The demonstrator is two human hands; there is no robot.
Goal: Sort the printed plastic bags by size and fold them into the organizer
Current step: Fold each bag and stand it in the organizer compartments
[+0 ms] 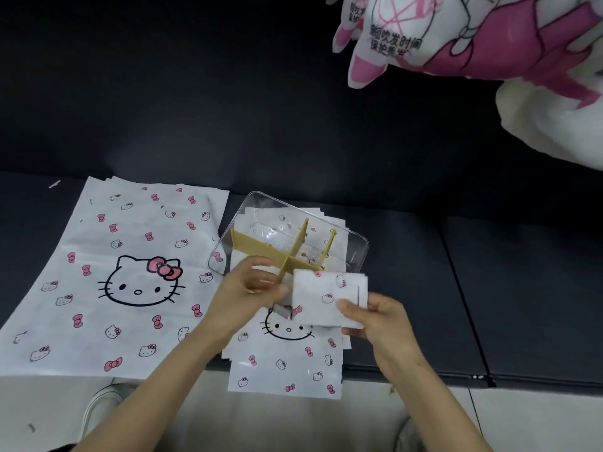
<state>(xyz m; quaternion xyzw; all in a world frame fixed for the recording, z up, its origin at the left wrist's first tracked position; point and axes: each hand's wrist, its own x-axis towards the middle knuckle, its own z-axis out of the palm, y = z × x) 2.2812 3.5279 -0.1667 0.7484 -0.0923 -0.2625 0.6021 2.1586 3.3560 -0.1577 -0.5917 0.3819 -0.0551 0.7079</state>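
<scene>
right hand [375, 324] pinches a folded bag [326, 295] just in front of the clear organizer [357, 246], which hides part of the small bags [287, 363]. left hand [248, 288] is blurred, its grip unclear. large bags [130, 288] lie to the left. a cut-off pink cloth [489, 44] bears chinese print.

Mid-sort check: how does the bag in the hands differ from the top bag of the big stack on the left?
The folded bag is a small rectangle, held up by the right hand; the large bag lies unfolded, flat on the dark surface. The large bag shows a big cat face; the folded bag shows only small prints. Both are white with pink bows.
</scene>
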